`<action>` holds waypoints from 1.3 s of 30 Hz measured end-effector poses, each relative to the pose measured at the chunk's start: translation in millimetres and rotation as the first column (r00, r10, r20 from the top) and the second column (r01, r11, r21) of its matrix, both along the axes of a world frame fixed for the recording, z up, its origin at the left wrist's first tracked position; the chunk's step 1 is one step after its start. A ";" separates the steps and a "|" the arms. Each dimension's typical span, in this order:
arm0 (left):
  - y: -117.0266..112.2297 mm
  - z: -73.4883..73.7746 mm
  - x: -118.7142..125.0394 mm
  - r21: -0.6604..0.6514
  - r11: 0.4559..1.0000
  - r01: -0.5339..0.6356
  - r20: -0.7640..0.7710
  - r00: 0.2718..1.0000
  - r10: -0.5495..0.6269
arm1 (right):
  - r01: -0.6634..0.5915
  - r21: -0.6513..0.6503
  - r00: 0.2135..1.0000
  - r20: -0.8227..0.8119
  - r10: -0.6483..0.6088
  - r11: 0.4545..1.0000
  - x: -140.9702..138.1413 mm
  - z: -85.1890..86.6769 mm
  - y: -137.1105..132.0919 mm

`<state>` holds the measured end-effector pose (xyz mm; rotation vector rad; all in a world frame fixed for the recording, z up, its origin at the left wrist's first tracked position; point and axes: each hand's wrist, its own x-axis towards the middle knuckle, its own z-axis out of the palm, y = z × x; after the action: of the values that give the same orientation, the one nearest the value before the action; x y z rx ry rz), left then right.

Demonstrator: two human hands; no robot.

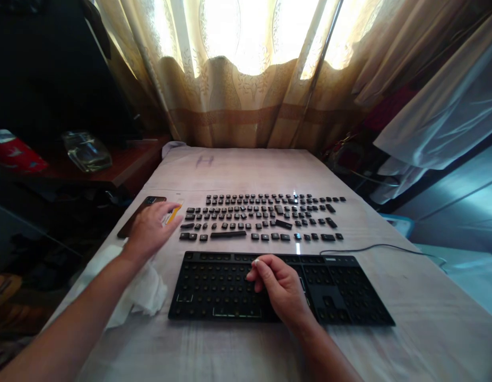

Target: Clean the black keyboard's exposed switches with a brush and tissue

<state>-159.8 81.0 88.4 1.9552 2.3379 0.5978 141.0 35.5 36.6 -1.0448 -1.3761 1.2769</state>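
Note:
My left hand [150, 225] is beyond the left end of the keyboard, thumb and fingers curved around a small yellow-and-white pack [173, 215]. A dark phone [130, 225] lies partly under that hand. My right hand [283, 289] is above the middle of a black keyboard [321, 292] whose keycaps are off. Its fingers are pinched together, and a small white bit [256, 262] shows at the fingertips, too small to name. Behind the keyboard, loose black keycaps [265, 237] are laid out in rows, with the long space bar [229, 234] among them.
Crumpled white tissue [146, 292] lies by my left forearm. The keyboard's cable [381, 246] runs off to the right across the pale tablecloth [238, 170]. On the left, a brown stand [138, 164] holds a glass jar [86, 151] and a red container [18, 154]. Curtains [246, 106] hang behind.

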 end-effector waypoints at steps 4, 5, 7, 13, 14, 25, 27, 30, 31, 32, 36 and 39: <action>-53.2 -8.6 83.7 0.309 0.798 0.517 0.096 0.818 -0.567 | -0.123 -0.022 0.992 -0.008 0.123 0.992 -2.2 0.0 -4.9; -63.3 -11.5 98.6 0.357 0.755 0.550 0.100 0.781 -0.616 | -0.157 -0.024 0.988 -0.005 0.157 0.987 -2.7 -0.1 -6.4; -76.6 -17.4 117.7 0.402 0.719 0.568 0.152 0.733 -0.663 | -0.221 -0.034 0.975 -0.001 0.221 0.975 -3.3 -0.1 -9.6; -82.4 -30.7 122.9 0.378 0.782 0.496 0.435 0.650 -0.623 | -0.330 -0.199 0.944 -0.059 0.325 0.923 0.6 2.5 -15.2; -82.3 -31.7 122.3 0.371 0.784 0.498 0.454 0.639 -0.621 | -0.346 -0.233 0.938 -0.072 0.339 0.909 1.9 3.3 -15.1; -79.8 -30.7 123.0 0.442 0.743 0.502 0.428 0.610 -0.667 | -0.424 -0.414 0.904 -0.254 0.345 0.806 11.9 10.0 -6.4; -80.5 -30.1 122.3 0.419 0.795 0.439 0.440 0.668 -0.601 | -0.400 -0.407 0.911 -0.277 0.306 0.821 12.0 13.9 -6.9; -83.0 -31.0 121.0 0.366 0.859 0.359 0.491 0.710 -0.505 | -0.325 -0.392 0.929 -0.300 0.215 0.860 7.7 18.3 -11.9; -84.1 -31.9 120.7 0.350 0.870 0.347 0.509 0.710 -0.487 | -0.288 -0.383 0.939 -0.295 0.179 0.878 5.3 18.8 -14.5; -85.2 -32.8 120.5 0.338 0.877 0.341 0.523 0.707 -0.476 | -0.252 -0.371 0.947 -0.286 0.148 0.894 2.7 18.8 -17.4; -89.3 -35.6 120.8 0.303 0.890 0.341 0.549 0.700 -0.456 | -0.139 -0.290 0.961 -0.269 0.059 0.947 -7.9 15.2 -27.5; -91.1 -35.5 121.5 0.310 0.879 0.363 0.535 0.697 -0.477 | -0.088 -0.217 0.974 -0.225 0.038 0.972 -13.4 13.0 -30.7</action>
<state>-38.3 -10.1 52.9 1.8896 1.4307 1.2001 127.6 4.8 49.5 -0.9825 -1.1225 1.5748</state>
